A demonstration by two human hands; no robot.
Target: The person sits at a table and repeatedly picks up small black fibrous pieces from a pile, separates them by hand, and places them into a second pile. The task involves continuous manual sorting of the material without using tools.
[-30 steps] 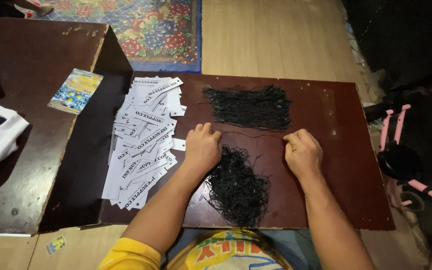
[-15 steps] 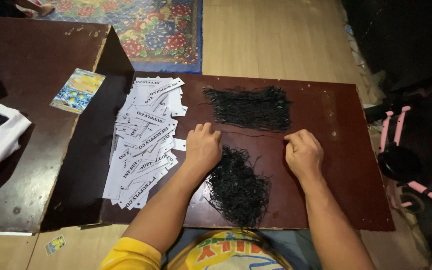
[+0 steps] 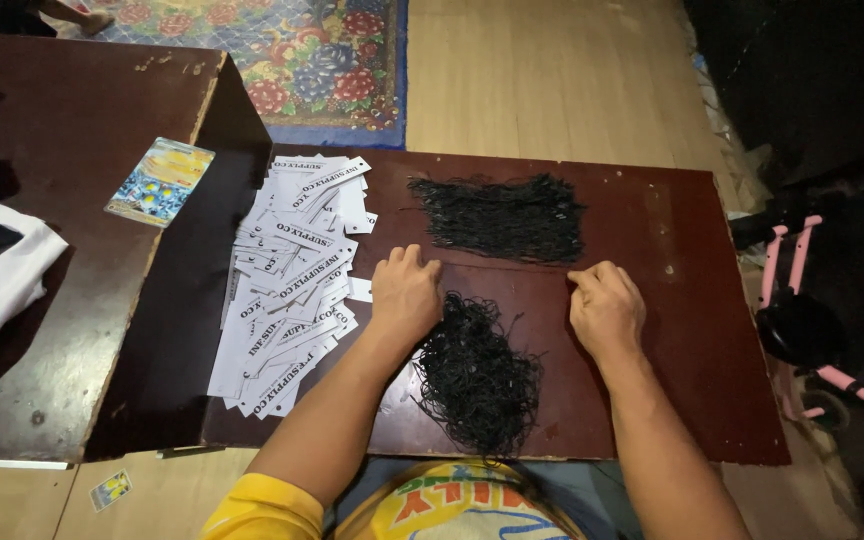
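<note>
dim room, pale wooden floor (image 3: 552, 80), floral rug (image 3: 312, 60), two dark brown tables (image 3: 692, 300)

White paper tags (image 3: 292, 290) heaped left; colourful flat packet (image 3: 160, 181), perhaps cards, on side table.

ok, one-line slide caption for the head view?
Both hands rest on a dark board between two black string piles, beside white tags.
</note>
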